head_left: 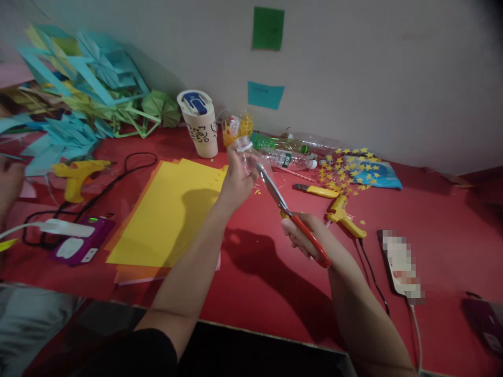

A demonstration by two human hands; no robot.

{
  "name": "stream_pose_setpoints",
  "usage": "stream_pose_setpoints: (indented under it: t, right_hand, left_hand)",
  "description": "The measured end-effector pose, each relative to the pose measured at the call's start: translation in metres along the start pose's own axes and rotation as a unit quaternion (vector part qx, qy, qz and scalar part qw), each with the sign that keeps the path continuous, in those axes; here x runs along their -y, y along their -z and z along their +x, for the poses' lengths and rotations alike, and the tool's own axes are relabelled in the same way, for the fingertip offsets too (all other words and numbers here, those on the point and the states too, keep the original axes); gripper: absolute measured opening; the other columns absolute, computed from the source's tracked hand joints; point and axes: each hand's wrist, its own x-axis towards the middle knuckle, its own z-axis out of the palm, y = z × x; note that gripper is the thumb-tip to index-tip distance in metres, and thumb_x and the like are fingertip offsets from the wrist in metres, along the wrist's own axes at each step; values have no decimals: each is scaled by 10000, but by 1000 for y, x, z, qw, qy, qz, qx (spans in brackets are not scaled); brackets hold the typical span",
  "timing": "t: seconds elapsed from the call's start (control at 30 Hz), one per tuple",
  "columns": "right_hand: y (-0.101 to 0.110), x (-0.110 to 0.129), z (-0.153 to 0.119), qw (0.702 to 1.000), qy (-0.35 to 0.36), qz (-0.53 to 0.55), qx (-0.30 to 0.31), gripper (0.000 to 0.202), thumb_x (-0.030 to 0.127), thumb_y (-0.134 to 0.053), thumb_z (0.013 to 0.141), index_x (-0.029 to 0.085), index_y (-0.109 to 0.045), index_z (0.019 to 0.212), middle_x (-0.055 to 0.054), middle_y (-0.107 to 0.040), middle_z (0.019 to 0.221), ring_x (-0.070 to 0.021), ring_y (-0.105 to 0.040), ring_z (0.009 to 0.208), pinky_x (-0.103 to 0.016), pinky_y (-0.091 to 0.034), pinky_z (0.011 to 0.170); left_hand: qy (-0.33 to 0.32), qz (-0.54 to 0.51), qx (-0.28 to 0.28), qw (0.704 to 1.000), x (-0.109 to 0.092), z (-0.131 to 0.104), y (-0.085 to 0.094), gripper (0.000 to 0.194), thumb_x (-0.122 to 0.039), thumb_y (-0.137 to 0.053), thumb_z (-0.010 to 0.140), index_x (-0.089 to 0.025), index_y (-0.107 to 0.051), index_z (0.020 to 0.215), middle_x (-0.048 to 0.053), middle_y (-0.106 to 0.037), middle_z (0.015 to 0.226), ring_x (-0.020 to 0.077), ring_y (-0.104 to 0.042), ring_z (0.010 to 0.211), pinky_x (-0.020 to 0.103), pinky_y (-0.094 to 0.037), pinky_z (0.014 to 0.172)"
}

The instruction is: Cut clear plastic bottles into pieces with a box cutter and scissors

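My left hand (238,180) is closed around a clear plastic bottle piece (248,153), its white-ringed neck pointing up and away. In my right hand (301,235) is a pair of scissors (275,195) with red handles. The blades reach up and left to the bottle piece, their tips against or within its plastic; I cannot tell which. Below my left forearm lies a stack of yellow paper (168,209) with orange sheets under it. Right of my right hand rests a yellow glue gun (346,217), and a yellow utility knife (316,190) lies beyond it.
Plastic bottles (288,157), yellow paper stars (346,170) and a white tumbler (199,125) stand along the wall. At left are folded paper shapes (98,68), another glue gun (76,175), a purple power strip (84,243) and another person's hand (10,183). A phone (401,264) lies right.
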Motion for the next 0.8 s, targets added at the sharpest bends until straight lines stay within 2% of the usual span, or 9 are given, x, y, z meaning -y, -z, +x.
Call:
stream_pose_setpoints:
  t: [0.17,0.3,0.5,0.8]
  right_hand:
    - [0,1,-1,1000,14,7,-23,476,655,-463,860,241,-392,634,66,-399,471,-90,-367,389,-243,-355,439]
    - [-1,6,-5,999,17,18,-25,507,700,-467,840,246,-364,639,69,-383,480,-87,-358,391,-248,-370,445]
    - [0,7,-5,1000,-4,11,-20,561,783,-478,775,240,-394,659,57,-425,484,-88,-388,355,-219,-299,353]
    - [0,8,-5,999,-13,-21,-30,550,759,-484,790,237,-395,644,54,-426,476,-88,-404,329,-217,-303,345]
  left_hand:
    - [-12,6,48,999,0,-6,-6,590,-247,-702,800,-287,-345,1267,78,-587,1118,255,-618,1066,483,-476,1017]
    - [-27,18,44,998,5,-7,-8,578,-280,-672,830,-301,-320,1288,89,-588,1142,253,-610,1075,485,-473,1017]
    - [-52,49,50,996,15,-5,-8,601,-277,-647,860,-312,-252,1313,94,-566,1171,250,-617,1090,478,-495,1002]
    - [-63,63,48,995,10,-4,-7,583,-268,-655,870,-315,-263,1299,82,-570,1179,237,-623,1091,500,-483,1043]
